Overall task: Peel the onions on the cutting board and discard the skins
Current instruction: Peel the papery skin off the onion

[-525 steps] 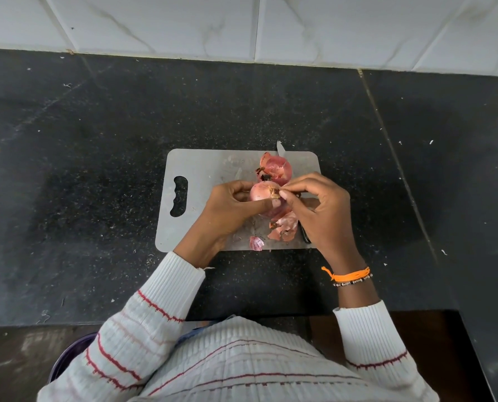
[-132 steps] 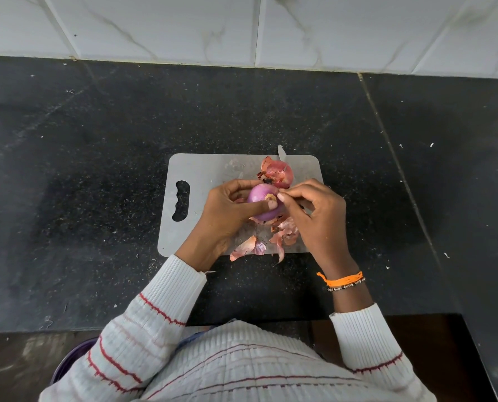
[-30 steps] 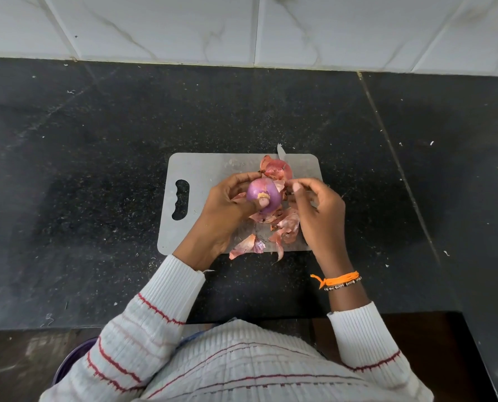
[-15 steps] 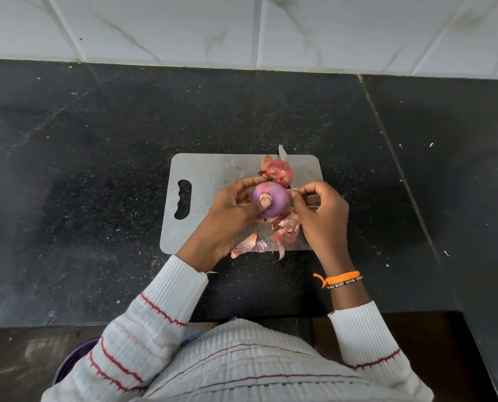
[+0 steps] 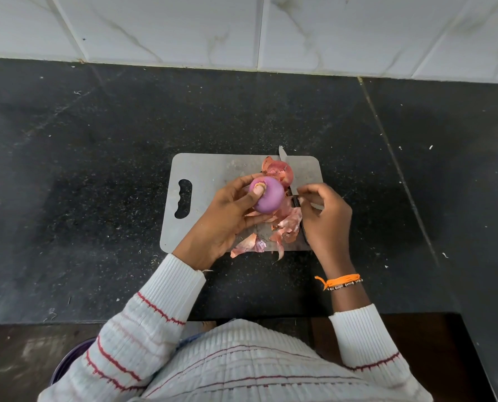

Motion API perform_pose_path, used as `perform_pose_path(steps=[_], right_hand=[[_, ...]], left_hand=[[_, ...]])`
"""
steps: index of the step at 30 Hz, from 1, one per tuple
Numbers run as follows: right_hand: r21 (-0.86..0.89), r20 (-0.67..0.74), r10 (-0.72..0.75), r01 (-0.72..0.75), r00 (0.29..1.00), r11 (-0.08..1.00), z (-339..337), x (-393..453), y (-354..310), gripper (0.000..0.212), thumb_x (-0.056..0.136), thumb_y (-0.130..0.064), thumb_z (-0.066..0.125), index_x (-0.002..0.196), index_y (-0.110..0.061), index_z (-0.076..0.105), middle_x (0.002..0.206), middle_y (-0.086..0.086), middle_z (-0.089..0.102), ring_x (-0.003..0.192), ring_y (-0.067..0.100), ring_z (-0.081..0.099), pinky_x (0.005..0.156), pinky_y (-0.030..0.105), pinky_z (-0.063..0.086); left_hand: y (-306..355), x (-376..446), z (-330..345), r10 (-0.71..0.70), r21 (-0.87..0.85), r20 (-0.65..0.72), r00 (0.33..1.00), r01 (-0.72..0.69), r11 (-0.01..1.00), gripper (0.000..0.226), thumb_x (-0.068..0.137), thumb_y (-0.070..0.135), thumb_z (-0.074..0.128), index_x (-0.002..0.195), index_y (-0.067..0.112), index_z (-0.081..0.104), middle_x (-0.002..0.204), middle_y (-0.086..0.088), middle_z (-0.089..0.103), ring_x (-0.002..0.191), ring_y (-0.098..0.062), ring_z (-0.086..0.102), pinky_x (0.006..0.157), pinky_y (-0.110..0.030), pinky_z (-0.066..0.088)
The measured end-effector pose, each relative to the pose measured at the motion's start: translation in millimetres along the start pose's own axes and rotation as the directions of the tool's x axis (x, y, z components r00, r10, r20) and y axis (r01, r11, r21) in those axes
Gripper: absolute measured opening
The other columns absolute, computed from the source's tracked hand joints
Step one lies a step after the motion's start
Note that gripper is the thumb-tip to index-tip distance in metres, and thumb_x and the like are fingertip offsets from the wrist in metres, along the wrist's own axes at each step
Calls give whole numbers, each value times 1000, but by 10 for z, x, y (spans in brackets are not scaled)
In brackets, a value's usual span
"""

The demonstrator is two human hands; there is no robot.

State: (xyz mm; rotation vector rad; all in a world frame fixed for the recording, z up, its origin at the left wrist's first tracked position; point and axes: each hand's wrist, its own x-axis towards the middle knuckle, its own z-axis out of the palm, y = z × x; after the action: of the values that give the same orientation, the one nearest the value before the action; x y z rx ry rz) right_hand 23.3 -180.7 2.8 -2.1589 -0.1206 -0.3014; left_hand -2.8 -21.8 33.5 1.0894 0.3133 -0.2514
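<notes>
- The left hand [image 5: 227, 216] grips a peeled onion [image 5: 266, 195] above the cutting board [image 5: 213, 175]; one of two looks done.
- The second onion [image 5: 279, 172], at the board's far edge, wears its skin.
- The right hand [image 5: 326, 216] curls over the knife [image 5: 289, 175]; whether it grips, I cannot tell.
- Loose skins [image 5: 282, 227] crowd the board's near edge, undiscarded.
- The board's handle end lies bare.

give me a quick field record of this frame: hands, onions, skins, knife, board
left hand: grips the peeled onion, thumb near its root end
right hand: fingers curled at the knife; grip not clearly visible
second onion: on the board, skin still partly on
skins: loose pile on the board's near edge, not discarded
cutting board: grey, on black counter
</notes>
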Motion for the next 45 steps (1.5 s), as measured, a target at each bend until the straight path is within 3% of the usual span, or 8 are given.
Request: perform_pose_path(steps=[6,9,13,25,32,38,42,45], right_hand=[[133,9,-178,175,984,975,-66,11,-181,13,86,0,61,95,-4,69,94,5,68,90,9,64,77,19,53],[131,38,-247,240,968,962,-90,9,-200,12,86,-2,62,95,-4,70,94,6,68,90,9,64,77,16,52],[119,53,-275,267,960,956,-102,2,-180,13,84,-5,67,96,-3,71,94,8,69,90,8,63,76,10,50],[94,94,-336,328,937,940,-98,25,-139,6,81,-4,69,86,-1,71,84,8,68,78,10,63,68,14,52],[102,98,-323,313,941,944,-77,35,-125,3,82,-3,67,84,-2,70,81,5,67,74,11,63,65,18,53],[258,156,-90,47,984,965,-80,8,-113,17,91,-5,55,93,-15,67,90,1,69,87,10,67,74,25,56],[248,167,-150,105,975,963,-102,7,-146,9,85,-6,66,93,-8,70,88,0,69,85,7,66,70,13,52],[201,141,-196,166,970,965,-96,23,-123,10,80,-5,70,90,-3,71,87,7,70,83,11,66,72,20,55]], left_hand=[[18,-27,39,14,76,-17,1000,-12,997,45,79,-4,63,121,8,50,107,-8,60,90,-21,65,66,-31,60],[19,-32,69,9,113,-31,999,-6,994,47,75,-3,68,119,5,52,108,-12,63,92,-24,65,64,-31,59],[47,-56,101,13,70,-40,999,-10,998,36,78,-5,65,113,-1,56,92,-8,66,69,-10,68,51,-17,52],[40,-64,75,7,134,-73,997,3,991,33,77,2,68,109,-2,61,88,-9,69,69,-10,68,54,-17,54],[35,-63,60,2,160,-89,996,12,987,34,75,2,70,107,0,61,85,-8,69,67,-9,68,53,-17,53],[24,-32,37,-1,155,-102,995,17,988,36,74,4,71,109,1,61,91,-10,69,71,-11,68,55,-19,54],[23,-25,35,10,163,-106,994,8,987,35,73,5,72,106,1,62,87,-9,68,68,-10,67,56,-19,54],[22,-26,35,12,177,-104,995,7,984,36,73,4,73,107,-1,62,88,-10,67,67,-9,67,54,-17,52]])
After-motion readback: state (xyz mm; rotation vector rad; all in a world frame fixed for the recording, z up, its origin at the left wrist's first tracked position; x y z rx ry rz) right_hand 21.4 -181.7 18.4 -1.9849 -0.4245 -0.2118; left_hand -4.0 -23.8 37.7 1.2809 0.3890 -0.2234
